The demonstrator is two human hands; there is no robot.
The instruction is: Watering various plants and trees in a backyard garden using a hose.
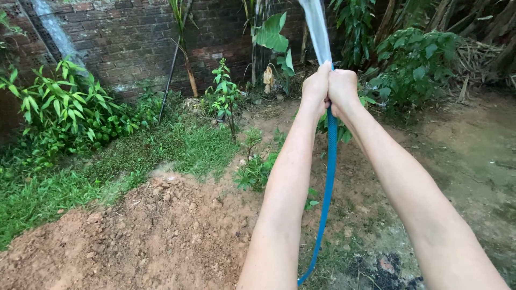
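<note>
Blue garden hose (329, 177) runs almost straight up the middle of my view, from the bare ground low down between my forearms to my two hands, which meet at arm's length in front of me. Its long axis is close to vertical in the picture — a slight curve at the bottom, near a dark patch of soil, then a steady rise to the grip.

My left hand (316, 86) and right hand (342, 88) are both clenched around the top end of the hose, pressed side by side and touching, the left a shade higher. Neither arm is clearly nearer; both are stretched out about equally, so the hose hangs between them and slightly below.

From the top of my fists a pale stream of water (318, 32) shoots upward and a little to the left, leaving the frame at the top edge. I cannot see the nozzle itself — my fingers cover it.

Beyond my hands stands a red brick wall (134, 37) with leafy green shrubs (64, 107) along its foot on the left and denser foliage on the right. A strip of grass (107, 166) crosses the left side. Nearest me on the left lies a mound of loose reddish-brown earth (150, 236), well apart from the hose. A small sapling (226, 94) grows between the mound and the wall.
</note>
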